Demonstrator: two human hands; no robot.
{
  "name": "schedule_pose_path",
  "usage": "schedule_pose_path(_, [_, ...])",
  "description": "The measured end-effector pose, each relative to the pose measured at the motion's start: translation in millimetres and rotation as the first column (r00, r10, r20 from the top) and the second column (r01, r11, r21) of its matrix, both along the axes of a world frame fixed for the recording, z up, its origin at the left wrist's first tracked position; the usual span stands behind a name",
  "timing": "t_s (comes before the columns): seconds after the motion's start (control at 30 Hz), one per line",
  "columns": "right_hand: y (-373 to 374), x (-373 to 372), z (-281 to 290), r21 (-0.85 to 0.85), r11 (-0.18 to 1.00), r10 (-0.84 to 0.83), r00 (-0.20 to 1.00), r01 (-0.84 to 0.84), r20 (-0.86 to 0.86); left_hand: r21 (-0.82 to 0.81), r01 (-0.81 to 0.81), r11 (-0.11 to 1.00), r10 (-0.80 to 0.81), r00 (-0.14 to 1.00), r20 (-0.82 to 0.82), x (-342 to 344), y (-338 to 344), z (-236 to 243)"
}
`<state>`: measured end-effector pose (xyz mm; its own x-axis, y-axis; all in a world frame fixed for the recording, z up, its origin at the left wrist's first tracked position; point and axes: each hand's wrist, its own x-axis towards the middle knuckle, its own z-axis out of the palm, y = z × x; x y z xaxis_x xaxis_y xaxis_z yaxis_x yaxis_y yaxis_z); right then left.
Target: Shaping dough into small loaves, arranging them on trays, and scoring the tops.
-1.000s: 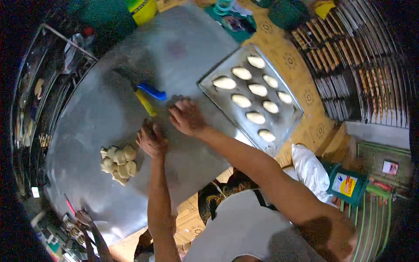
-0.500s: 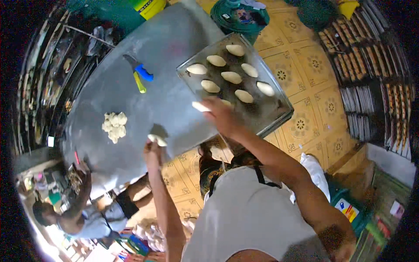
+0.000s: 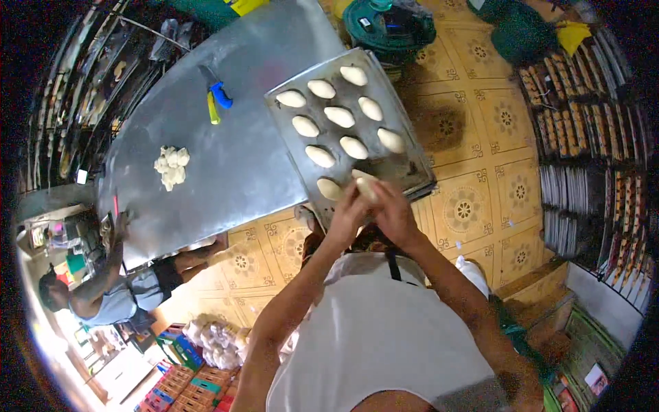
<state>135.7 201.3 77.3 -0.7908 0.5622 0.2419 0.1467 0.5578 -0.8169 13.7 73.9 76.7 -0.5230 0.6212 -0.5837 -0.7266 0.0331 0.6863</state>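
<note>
My left hand and right hand meet over the near end of a metal tray, fingers closed around a pale dough piece. Several oval dough pieces lie on the tray, one just left of my fingers. Left of it on the steel table sit a bunched pile of small dough lumps and two tools, one blue-handled, one yellow-handled, with a dark blade.
Another person works at the table's lower left. Racks of trays stand left; racks with baked goods stand right. A green bin is behind the tray, stacked crates at lower left, a white sack at right.
My left hand has moved right from over the table to join my right at the tray's near end. Both now hold dough. The view has shifted, showing more floor.
</note>
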Motion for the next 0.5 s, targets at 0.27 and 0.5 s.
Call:
schedule_pose_path(0.27, [61,27,-50,0.02,0.997,-0.077,0.988,0.075,0.137,-0.583,0.313,0.75,-0.522,-0.262,-0.812,-33,37,-35])
schedule_pose_path(0.5, [11,-19,-7,0.23,0.953,-0.216,0.975,0.198,0.056,-0.256,0.425,0.868,-0.342,0.139,-0.929,-57,-10,-20])
